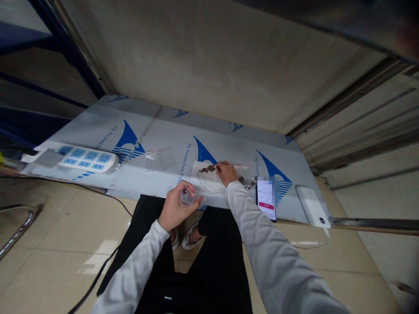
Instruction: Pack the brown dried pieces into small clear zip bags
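My left hand (178, 206) is wrapped around a small clear plastic bag (187, 197), its mouth held open near the table's front edge. My right hand (226, 172) reaches down to several small brown pieces (208, 168) lying on a white tissue (201, 181). Its fingertips are pressed together at the pieces; what they pinch, if anything, is too small to make out. Partly behind my right wrist lies another clear bag (247, 181) with dark brown bits in it. A flat clear zip bag (160, 159) rests on the table to the left.
A white power strip (87, 159) with blue sockets lies on the left of the film-covered table (157, 126). To the right are a phone (266, 198) with a lit screen and a white power bank (312, 207) with a cable. A wall rises behind the table.
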The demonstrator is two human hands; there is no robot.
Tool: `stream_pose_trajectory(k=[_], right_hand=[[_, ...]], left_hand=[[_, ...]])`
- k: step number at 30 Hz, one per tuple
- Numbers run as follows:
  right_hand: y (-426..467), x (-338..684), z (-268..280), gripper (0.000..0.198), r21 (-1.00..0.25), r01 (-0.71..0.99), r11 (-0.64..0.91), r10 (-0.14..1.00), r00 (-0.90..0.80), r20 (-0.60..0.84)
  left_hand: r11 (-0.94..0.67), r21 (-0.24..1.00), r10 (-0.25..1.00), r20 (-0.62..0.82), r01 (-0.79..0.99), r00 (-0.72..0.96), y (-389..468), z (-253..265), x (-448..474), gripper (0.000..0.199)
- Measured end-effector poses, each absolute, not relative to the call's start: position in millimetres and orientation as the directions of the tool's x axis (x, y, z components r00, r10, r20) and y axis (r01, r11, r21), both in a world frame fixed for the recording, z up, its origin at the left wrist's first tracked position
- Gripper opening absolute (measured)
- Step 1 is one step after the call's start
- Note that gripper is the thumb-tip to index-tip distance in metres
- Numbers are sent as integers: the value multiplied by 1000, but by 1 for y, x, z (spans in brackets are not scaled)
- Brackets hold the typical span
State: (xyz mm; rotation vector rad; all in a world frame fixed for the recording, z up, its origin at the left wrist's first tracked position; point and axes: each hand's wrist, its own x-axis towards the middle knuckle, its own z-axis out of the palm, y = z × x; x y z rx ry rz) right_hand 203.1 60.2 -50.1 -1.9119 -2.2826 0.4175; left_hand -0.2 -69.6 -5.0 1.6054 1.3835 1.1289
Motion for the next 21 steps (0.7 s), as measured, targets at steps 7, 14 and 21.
stream_pose_trajectory(k=[7, 14, 21], right_hand=[[53, 201, -28, 19, -428, 892, 148, 984, -178, -30], [-27, 166, 39, 15, -877, 397, 270, 939, -312, 148], [-29, 163, 50, 11, -628, 654, 423, 903, -364, 229]], left_hand=[[-178, 905, 983, 181, 387, 28, -63, -6, 1, 22], [-238, 903, 971, 229, 358, 67, -45, -9, 22, 23], [-313, 887, 949, 302, 338, 87, -32, -5, 43, 22]])
